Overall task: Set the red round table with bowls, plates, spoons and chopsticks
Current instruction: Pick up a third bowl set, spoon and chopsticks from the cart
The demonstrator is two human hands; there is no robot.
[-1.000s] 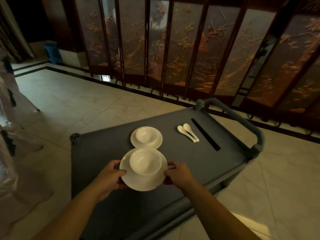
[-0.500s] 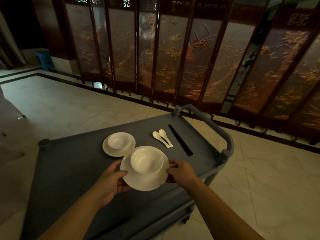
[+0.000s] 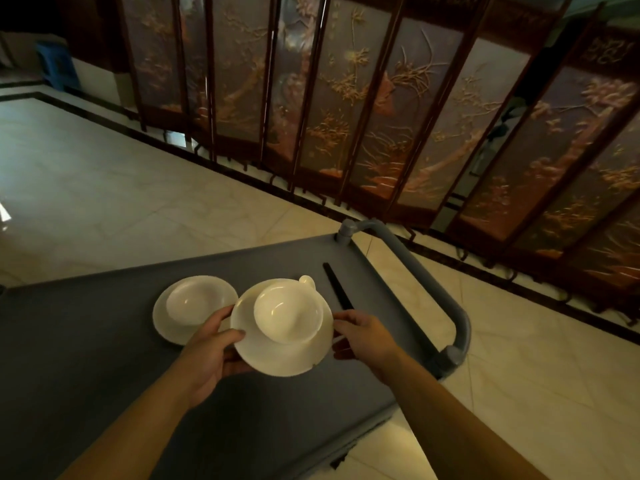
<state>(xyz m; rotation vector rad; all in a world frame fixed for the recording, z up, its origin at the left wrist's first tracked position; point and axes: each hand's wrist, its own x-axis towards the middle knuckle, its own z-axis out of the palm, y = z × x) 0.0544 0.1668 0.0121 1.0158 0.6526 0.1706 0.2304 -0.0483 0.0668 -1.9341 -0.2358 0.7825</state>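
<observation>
Your grey cart (image 3: pixel 104 358) carries a second plate (image 3: pixel 166 317) with a bowl (image 3: pixel 197 303). Black chopsticks (image 3: pixel 337 289) lie on it, long axis running away from you. Your left hand (image 3: pixel 211 355) and right hand (image 3: pixel 363 337) grip a raised plate (image 3: pixel 280 355), its bowl (image 3: pixel 287 311) mouth-up. A spoon (image 3: pixel 307 281) peeks out behind.

single head view, looking forward and down, close over cart (image 3: pixel 104 341)
</observation>
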